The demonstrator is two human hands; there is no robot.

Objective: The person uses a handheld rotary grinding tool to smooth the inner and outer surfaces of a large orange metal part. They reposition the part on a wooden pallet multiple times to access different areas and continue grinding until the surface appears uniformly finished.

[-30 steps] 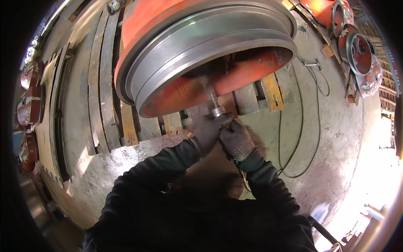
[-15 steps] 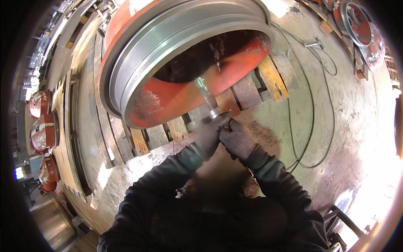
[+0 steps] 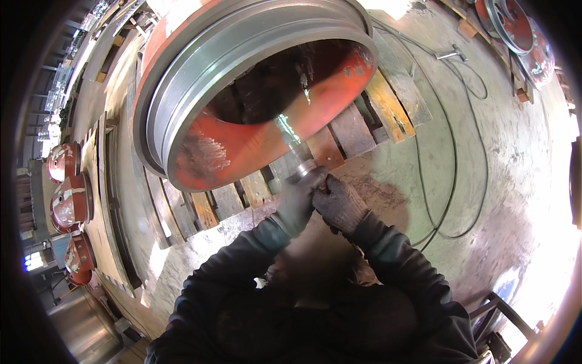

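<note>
A large red drum-like part (image 3: 203,155) with a broad bare-metal outer band (image 3: 200,79) stands tilted, its hollow side toward me. A cylindrical metal tool (image 3: 297,151) with a shiny front tube points at the red inner wall, near its lower edge. Whether its tip touches the wall I cannot tell. My gloved left hand (image 3: 297,197) is wrapped around the tool just behind a bright metal collar. Close beside it, my gloved right hand (image 3: 341,205) is closed on the tool's rear end, which the fingers mostly hide. The left hand looks slightly blurred.
Under the drum lies a wooden pallet (image 3: 351,130) with one yellowish board. A dark hose (image 3: 453,176) loops over the floor on the right. Red metal parts (image 3: 70,203) line the left side, and others (image 3: 506,30) rest at the far right.
In the picture, the drum has shifted left and slightly down, and the tool and both hands sit a little further left. Both hands keep their grip.
</note>
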